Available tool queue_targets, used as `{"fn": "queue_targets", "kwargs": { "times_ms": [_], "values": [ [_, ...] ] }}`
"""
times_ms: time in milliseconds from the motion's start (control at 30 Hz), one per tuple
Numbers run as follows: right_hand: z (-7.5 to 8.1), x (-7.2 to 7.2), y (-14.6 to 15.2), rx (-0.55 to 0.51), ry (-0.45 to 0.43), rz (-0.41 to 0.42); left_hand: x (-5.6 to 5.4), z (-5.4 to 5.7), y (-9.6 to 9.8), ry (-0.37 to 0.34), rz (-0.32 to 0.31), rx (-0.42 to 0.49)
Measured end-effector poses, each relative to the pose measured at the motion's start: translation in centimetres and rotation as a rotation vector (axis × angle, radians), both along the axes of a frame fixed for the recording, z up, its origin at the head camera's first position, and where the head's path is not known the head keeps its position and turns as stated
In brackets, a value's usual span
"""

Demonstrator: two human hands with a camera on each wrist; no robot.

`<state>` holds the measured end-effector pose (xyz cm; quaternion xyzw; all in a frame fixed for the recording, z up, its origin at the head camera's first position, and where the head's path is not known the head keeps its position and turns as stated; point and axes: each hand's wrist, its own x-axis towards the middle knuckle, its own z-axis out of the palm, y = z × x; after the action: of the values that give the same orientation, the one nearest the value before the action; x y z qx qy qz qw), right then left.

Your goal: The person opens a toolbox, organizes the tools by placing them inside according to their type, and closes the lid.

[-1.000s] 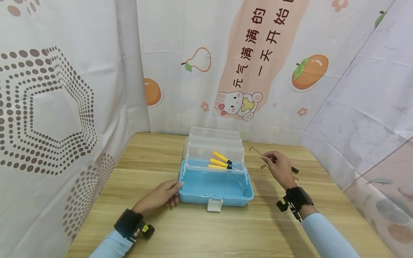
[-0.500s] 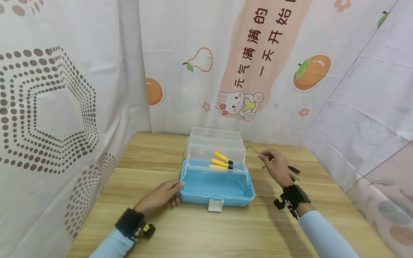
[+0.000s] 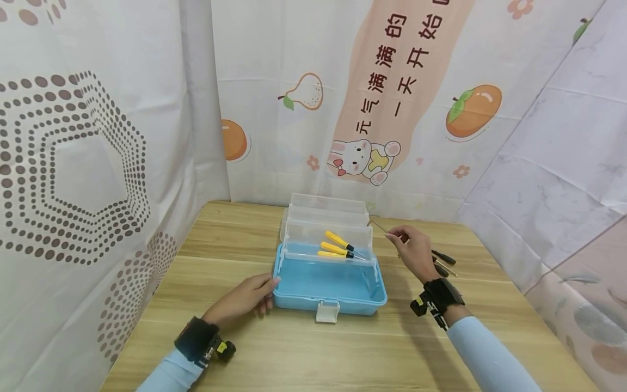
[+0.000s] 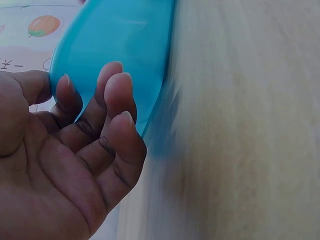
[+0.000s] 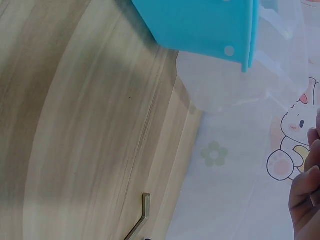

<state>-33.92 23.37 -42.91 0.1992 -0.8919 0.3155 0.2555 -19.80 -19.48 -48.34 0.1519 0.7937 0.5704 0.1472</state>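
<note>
My left hand point(image 3: 252, 294) holds the left rim of a light-blue toolbox point(image 3: 329, 306), thumb on the edge; in the left wrist view its fingers point(image 4: 120, 97) curl beside the blue wall. The toolbox stands open, its clear tiered trays point(image 3: 329, 218) folded up at the back. Three yellow-handled screwdrivers point(image 3: 335, 238) lie in a lower tray. My right hand point(image 3: 412, 250) pinches a thin hex key point(image 3: 379, 226) in the air, its bent end overlapping the right edge of the trays. In the right wrist view only some fingers point(image 5: 306, 192) of that hand show.
Black-handled tools point(image 3: 443, 257) and a metal rod lie on the wooden table point(image 3: 245, 348) right of my right hand, partly hidden by it. Another bent hex key point(image 5: 145, 212) lies on the table in the right wrist view. Printed curtains point(image 3: 274, 163) hang behind and beside the table.
My right hand has moved left with the hex key, bringing its bent end up to the trays. More of the black-handled tools shows behind it. The left hand stays at the rim.
</note>
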Motion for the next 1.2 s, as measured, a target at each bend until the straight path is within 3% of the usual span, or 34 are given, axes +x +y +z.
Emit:
{"fn": "queue_targets", "kwargs": {
  "times_ms": [700, 1200],
  "values": [
    [0.6, -0.8, -1.9, 0.007, 0.031, 0.053, 0.2, -0.1, 0.0, -0.004, 0.011, -0.008],
    [1.1, -1.7, -3.3, 0.015, -0.019, 0.059, 0.1, -0.1, 0.1, -0.002, 0.016, -0.014]
  ]
}}
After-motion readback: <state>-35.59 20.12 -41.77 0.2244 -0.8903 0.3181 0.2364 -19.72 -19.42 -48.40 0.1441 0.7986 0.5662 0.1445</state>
